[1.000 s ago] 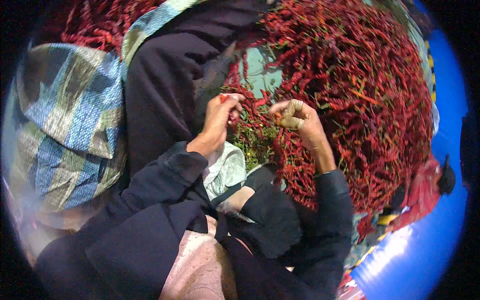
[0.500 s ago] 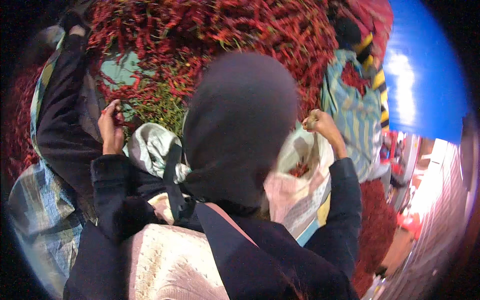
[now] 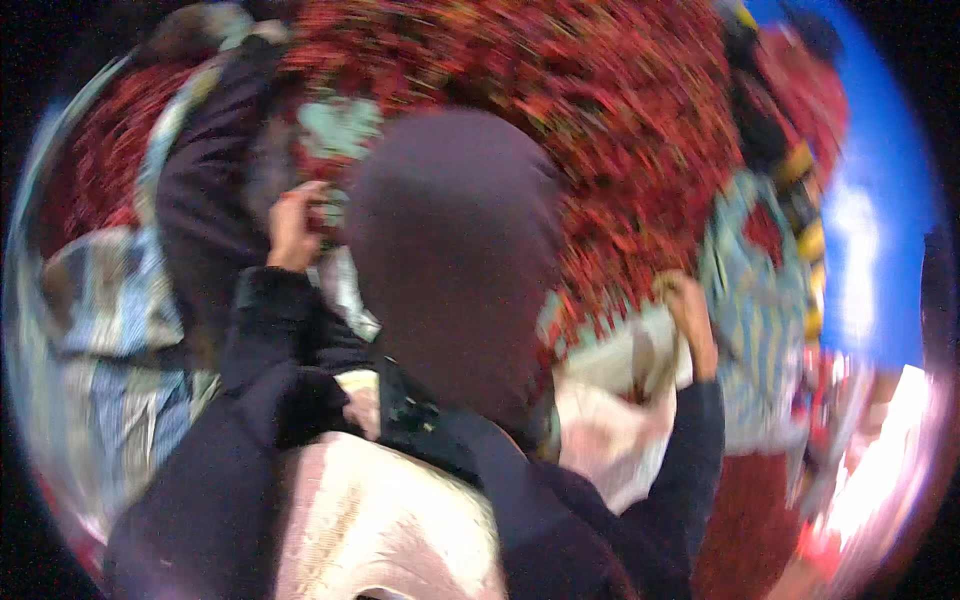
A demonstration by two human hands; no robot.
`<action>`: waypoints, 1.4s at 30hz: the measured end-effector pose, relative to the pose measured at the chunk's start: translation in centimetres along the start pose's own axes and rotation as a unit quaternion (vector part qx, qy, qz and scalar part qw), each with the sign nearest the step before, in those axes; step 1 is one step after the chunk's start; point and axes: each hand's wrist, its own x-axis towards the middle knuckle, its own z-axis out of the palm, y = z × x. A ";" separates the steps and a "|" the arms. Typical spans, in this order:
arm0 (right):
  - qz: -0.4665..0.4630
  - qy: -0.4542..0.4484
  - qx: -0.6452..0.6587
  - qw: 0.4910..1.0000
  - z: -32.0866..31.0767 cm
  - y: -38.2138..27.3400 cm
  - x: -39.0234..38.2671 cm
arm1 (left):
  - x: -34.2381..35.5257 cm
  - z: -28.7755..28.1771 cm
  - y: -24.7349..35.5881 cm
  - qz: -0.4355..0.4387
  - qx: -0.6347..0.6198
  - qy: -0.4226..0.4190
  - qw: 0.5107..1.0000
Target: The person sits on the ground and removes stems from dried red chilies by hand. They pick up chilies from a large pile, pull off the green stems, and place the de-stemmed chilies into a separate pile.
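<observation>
Blurry one, but here goes. The left hand (image 3: 295, 228) was up on the left side, fingers bent in toward the thumb, just beside a big dark rounded cloth shape (image 3: 450, 260) that blocked the middle of the view. Couldn't tell if that hand had anything in it, way too smeared. The right hand (image 3: 690, 312) was well apart from it, over on the other side of the dark cloth, fingers curled, with something tan around the fingertips. No clue whether it was pinching anything either. It sat by the mouth of a pale sack (image 3: 615, 420) with a pinkish front.

The red chillies (image 3: 640, 150) were heaped all across the upper middle and right, behind the dark cloth, with a pale green patch of sheet (image 3: 340, 125) showing at the left edge. More red stuff (image 3: 110, 150) lay over at the far left, above a blue plaid woven sack (image 3: 120, 290). Right of the right hand stood a blue-green striped sack (image 3: 750, 290), and past that a shiny blue surface (image 3: 880, 250).
</observation>
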 end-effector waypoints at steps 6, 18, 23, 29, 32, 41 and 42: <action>-0.235 -0.142 0.047 0.960 3.0 -18.5 6.6 | -1.0 -0.2 -0.5 0.036 0.010 -0.017 0.999; -0.523 -0.114 0.012 0.845 22.8 -38.6 21.3 | -2.2 0.4 -0.8 0.003 0.013 0.048 0.999; -0.450 -0.032 -0.027 0.892 24.7 -36.1 24.4 | -1.7 1.1 -0.7 -0.002 0.048 0.047 0.998; -0.393 -0.209 0.192 0.874 20.4 -33.2 26.7 | -1.7 1.5 -0.7 -0.035 0.037 0.031 0.998; -0.352 -0.268 0.217 0.870 18.3 -34.2 27.8 | -1.7 1.8 -0.4 -0.032 0.042 0.033 0.998; -0.269 0.057 0.002 0.962 25.9 -39.4 29.9 | -1.6 1.4 -0.1 -0.012 0.065 0.005 0.998; -0.264 0.082 0.061 0.959 25.2 -38.6 29.9 | -1.8 1.5 -0.3 -0.005 0.065 0.004 0.998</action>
